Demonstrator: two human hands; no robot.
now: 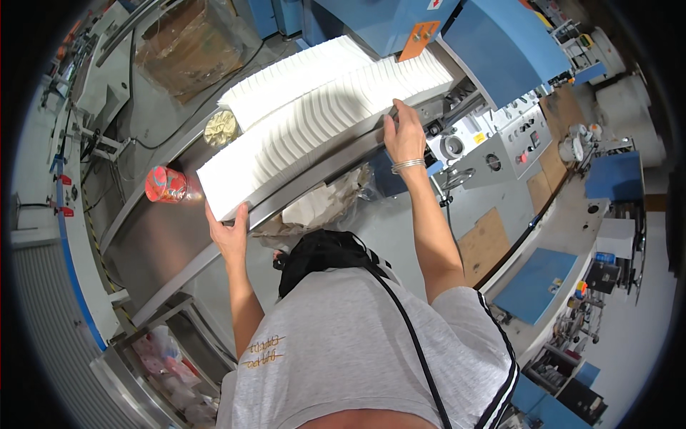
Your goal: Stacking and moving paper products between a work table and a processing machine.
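Two long rows of folded white tissue paper lie side by side on a metal table (153,232), running from the near left up into a blue machine. At the left end of the nearer row (286,146), my left hand (229,232) grips the end, its thumb on the near side and its fingers around the corner. Along the same row's near edge, toward the machine, my right hand (405,136) rests with thumb and forefinger apart, touching the side. The farther row (286,79) is untouched by either hand. A crumpled cream-coloured bundle (221,129) sits against its left end.
A red patterned round container (166,184) stands on the table to the left. The blue machine (357,21) with an orange bracket (419,40) rises at the far side. A control panel (511,143) is at the right. Plastic-wrapped cardboard (187,50) lies beyond the table.
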